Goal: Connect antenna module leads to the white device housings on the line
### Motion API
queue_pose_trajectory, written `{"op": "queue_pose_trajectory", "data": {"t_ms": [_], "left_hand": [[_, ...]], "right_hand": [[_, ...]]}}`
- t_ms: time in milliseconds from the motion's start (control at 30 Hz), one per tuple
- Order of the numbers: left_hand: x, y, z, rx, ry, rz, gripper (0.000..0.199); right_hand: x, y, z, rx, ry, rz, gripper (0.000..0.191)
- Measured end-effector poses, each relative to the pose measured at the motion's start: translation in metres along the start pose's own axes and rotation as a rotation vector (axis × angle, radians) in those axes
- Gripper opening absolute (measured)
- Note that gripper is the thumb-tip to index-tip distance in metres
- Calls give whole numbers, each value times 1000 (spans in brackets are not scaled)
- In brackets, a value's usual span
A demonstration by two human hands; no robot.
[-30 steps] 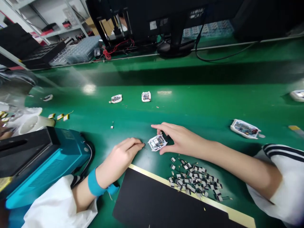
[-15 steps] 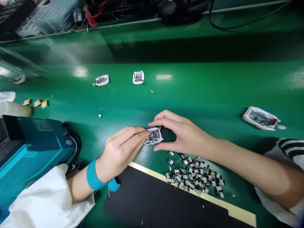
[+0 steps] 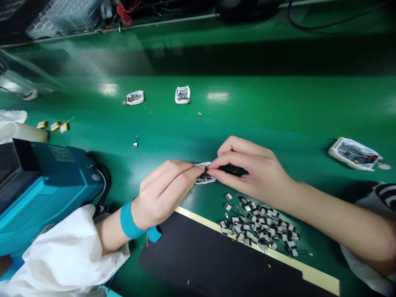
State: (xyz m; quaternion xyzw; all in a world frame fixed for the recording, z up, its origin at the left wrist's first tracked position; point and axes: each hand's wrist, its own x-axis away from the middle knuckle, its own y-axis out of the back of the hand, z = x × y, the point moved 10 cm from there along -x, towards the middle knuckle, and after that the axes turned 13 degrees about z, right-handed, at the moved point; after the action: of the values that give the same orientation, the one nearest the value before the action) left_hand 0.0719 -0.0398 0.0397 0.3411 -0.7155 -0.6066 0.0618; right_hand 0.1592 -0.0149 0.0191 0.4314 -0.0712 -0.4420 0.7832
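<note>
A small white housing with a circuit board (image 3: 205, 178) inside lies low over the green table, partly covered by my fingers. My left hand (image 3: 167, 187), with a teal band at the wrist, is closed on its left side. My right hand (image 3: 247, 167) pinches thumb and forefinger together over the board's right part. What sits between those fingertips is too small to make out. Just below my right hand is a pile of small grey-and-black parts with thin leads (image 3: 260, 225).
Two similar white housings stand further back, the left one (image 3: 135, 97) and the middle one (image 3: 182, 95); a third (image 3: 355, 154) is at right. One loose part (image 3: 135, 144), yellow-edged batteries (image 3: 55, 126) and a teal machine (image 3: 58, 189) are at left. A black mat (image 3: 216, 260) lies in front.
My right thumb and forefinger have closed from a wide spread into a pinch over the board. My left hand keeps its hold on the housing. The view has shifted slightly.
</note>
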Motion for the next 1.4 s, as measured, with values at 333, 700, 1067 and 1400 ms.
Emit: {"op": "queue_pose_trajectory", "data": {"t_ms": [333, 700, 1067, 1400], "left_hand": [[-6, -13, 9, 163, 61, 139, 15], [-5, -26, 1, 32, -32, 225, 15], [-10, -32, -6, -89, -62, 309, 13], [-13, -31, -3, -55, 26, 299, 12]], "right_hand": [[2, -10, 23, 427, 206, 30, 16], [0, -34, -15, 20, -34, 269, 44], [-3, -35, -18, -27, -58, 261, 28], [-3, -36, -23, 27, -114, 282, 30]]}}
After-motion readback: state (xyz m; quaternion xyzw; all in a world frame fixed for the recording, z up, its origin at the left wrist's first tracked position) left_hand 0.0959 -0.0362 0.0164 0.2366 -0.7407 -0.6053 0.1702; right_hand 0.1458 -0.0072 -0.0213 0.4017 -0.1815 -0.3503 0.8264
